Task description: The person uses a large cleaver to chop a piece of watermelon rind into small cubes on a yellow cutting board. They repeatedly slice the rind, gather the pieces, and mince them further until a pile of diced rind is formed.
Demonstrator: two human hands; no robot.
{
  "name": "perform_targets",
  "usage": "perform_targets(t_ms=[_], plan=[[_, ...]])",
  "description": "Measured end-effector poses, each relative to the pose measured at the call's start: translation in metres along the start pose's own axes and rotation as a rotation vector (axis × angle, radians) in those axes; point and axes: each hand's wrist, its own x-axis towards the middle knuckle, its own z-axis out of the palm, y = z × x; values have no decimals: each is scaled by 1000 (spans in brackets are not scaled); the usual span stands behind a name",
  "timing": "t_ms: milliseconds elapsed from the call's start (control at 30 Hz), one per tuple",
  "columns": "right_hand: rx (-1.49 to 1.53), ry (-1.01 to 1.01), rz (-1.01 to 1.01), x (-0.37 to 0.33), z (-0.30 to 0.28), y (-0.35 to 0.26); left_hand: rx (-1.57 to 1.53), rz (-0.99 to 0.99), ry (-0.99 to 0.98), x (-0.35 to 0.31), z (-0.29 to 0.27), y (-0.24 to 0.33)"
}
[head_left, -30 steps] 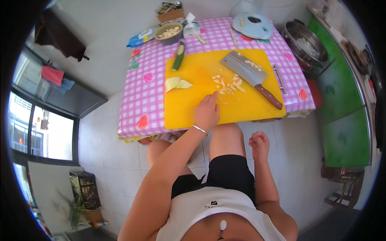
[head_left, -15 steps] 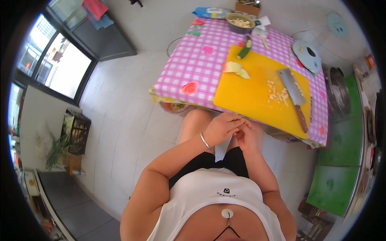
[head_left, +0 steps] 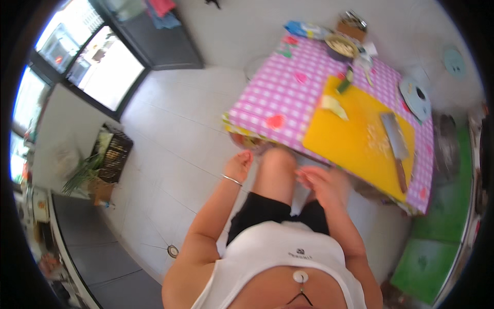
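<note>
My left hand [head_left: 238, 166] is held low beside my left knee, with a bracelet on its wrist. Its fingers are curled together near a bin [head_left: 244, 140] partly hidden under the table's edge; whatever they may hold is too small to make out. Over my right thigh, my right hand [head_left: 323, 184] is blurred, its fingers loosely bent and parted, nothing visible in them. On the yellow cutting board [head_left: 355, 149] lie a cleaver [head_left: 395, 138], pale chopped bits [head_left: 377, 139], a pale green-white vegetable piece [head_left: 335, 107] and a cut green vegetable, perhaps a cucumber or zucchini [head_left: 346, 82].
A pink checked cloth covers the table [head_left: 267, 98]. Toward its back are a bowl [head_left: 341, 48] of pale pieces, a blue packet [head_left: 307, 30] and a light blue scale-like device [head_left: 415, 100]. A dark crate [head_left: 116, 154] stands by the left wall; green cabinets [head_left: 424, 268] stand right.
My hands, together at the table's front edge before, have come apart. The left moved left and down past my knee; the right drew back over my thigh. The view has turned slightly.
</note>
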Motion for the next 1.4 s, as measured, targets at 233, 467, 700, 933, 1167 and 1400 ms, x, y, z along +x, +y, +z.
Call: perform_targets(t_ms=[233, 467, 700, 933, 1167, 1400], plan=[[-99, 505, -126, -62, -102, -3, 231, -14, 22, 156, -90, 17], [-31, 829, -231, -110, -142, -29, 179, -18, 263, 151, -5, 19], [-50, 612, -143, -81, -127, -22, 447, 3, 149, 109, -27, 13], [-51, 116, -44, -12, -27, -1, 933, 608, -682, -106, 125, -6], [57, -101, 1, 7, 21, 0, 1216, 816, -712, -107, 122, 4], [-182, -168, -79, 2, 23, 19, 919, 607, -761, -96, 105, -9]])
